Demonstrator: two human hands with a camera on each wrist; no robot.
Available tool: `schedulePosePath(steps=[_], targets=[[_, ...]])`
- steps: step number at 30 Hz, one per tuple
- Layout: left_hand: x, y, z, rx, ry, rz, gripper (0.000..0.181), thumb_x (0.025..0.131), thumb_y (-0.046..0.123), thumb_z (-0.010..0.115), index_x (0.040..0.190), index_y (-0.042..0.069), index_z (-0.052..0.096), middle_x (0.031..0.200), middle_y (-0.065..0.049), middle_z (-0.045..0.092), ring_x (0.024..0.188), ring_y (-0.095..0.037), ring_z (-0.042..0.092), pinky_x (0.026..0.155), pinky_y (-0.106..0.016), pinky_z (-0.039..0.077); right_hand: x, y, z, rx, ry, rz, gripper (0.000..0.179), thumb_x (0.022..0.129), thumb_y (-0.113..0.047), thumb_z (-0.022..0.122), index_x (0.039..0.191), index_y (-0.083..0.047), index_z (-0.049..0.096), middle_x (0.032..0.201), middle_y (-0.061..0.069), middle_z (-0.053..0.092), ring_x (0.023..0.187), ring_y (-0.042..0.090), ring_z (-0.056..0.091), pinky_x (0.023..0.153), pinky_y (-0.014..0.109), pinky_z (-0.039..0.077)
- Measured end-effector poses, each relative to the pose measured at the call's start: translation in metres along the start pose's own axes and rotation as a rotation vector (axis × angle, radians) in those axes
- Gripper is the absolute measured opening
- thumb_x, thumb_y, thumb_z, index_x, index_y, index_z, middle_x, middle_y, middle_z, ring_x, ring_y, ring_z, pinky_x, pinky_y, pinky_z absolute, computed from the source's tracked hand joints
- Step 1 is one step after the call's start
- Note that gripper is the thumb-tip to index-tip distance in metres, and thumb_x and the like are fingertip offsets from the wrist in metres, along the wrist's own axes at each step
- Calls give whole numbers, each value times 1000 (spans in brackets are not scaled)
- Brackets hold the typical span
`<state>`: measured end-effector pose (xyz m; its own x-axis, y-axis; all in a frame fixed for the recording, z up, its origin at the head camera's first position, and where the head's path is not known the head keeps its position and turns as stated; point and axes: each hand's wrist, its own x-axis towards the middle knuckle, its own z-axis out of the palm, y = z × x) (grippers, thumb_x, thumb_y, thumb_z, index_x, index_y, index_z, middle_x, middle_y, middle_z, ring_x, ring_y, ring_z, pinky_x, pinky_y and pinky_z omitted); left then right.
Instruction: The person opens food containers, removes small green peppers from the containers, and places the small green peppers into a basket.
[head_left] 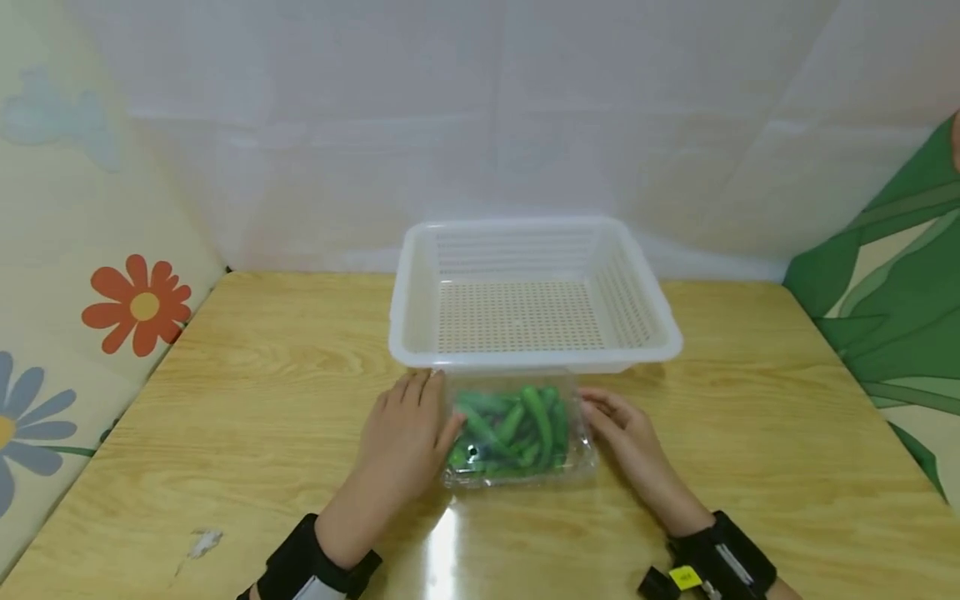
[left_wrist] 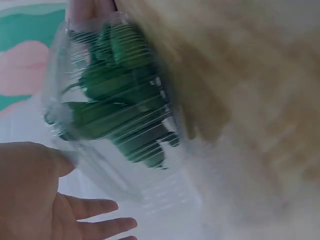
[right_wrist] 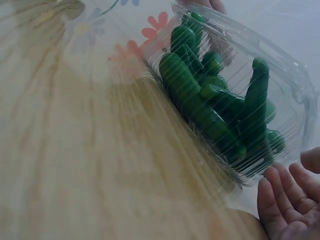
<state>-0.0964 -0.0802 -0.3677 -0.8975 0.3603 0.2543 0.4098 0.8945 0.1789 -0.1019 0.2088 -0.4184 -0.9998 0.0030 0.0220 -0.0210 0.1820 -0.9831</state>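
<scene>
A clear lidded plastic box (head_left: 517, 433) of long green vegetables (right_wrist: 200, 110) lies just in front of a white basket, between my two hands. My left hand (head_left: 405, 425) is at the box's left side. Its thumb (left_wrist: 62, 162) reaches the box's edge, while the other fingers extend loosely, seen below the box in the left wrist view. On the opposite side is my right hand (head_left: 630, 437), its loosely bent fingers (right_wrist: 287, 187) right at the box's end and its thumb apart from them.
The white perforated basket (head_left: 671, 342) stands at the back middle of the wooden table (head_left: 750, 417), right behind the box. A white cloth (head_left: 315, 167) hangs behind it. Flower-patterned and leaf-patterned panels flank the table. A pale scuff (head_left: 206, 543) marks the tabletop at front left.
</scene>
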Motion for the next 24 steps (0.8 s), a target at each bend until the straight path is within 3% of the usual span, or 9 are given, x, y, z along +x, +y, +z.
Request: schedulePosePath(steps=[3, 7, 11, 14, 16, 24], targets=[[-5, 4, -10, 113, 26, 77, 56, 98, 43, 60, 134, 1, 56, 137, -20, 56, 127, -37, 52, 103, -50, 46, 0, 0, 0, -11, -14, -6, 35, 103, -11, 55, 127, 14, 55, 96, -15, 67, 82, 3, 60, 72, 17, 52], [-12, 7, -21, 119, 19, 221, 46, 96, 41, 63, 128, 7, 63, 134, -12, 60, 125, -30, 55, 101, -45, 49, 1, 0, 0, -21, -8, -16, 34, 102, -10, 55, 126, 14, 56, 94, -14, 68, 82, 3, 61, 71, 17, 53], [-23, 10, -29, 6, -103, 318, 44, 97, 41, 62, 130, 11, 62, 142, -9, 55, 130, -27, 51, 105, -44, 45, 0, 1, -1, -25, -13, -24, 34, 102, -10, 55, 125, 14, 56, 94, -15, 68, 81, 3, 61, 71, 18, 54], [-32, 13, -33, -93, -204, 333, 46, 98, 39, 62, 135, 11, 59, 148, -9, 48, 135, -27, 46, 109, -46, 41, -2, 1, -2, -36, -10, -34, 33, 102, -10, 55, 125, 14, 57, 94, -16, 68, 80, 3, 61, 70, 17, 54], [-36, 13, -33, -112, -232, 337, 50, 97, 39, 63, 138, 11, 56, 151, -10, 44, 136, -27, 44, 110, -47, 39, -4, 1, -3, -44, -8, -38, 32, 103, -10, 54, 125, 13, 57, 93, -15, 68, 80, 3, 61, 70, 17, 53], [-39, 2, -29, 98, -132, 421, 64, 91, 50, 66, 144, 18, 50, 151, -12, 44, 132, -29, 47, 106, -49, 43, 0, 1, -1, -63, -19, -21, 35, 103, -15, 56, 127, 10, 58, 100, -10, 68, 86, 2, 61, 75, 17, 53]])
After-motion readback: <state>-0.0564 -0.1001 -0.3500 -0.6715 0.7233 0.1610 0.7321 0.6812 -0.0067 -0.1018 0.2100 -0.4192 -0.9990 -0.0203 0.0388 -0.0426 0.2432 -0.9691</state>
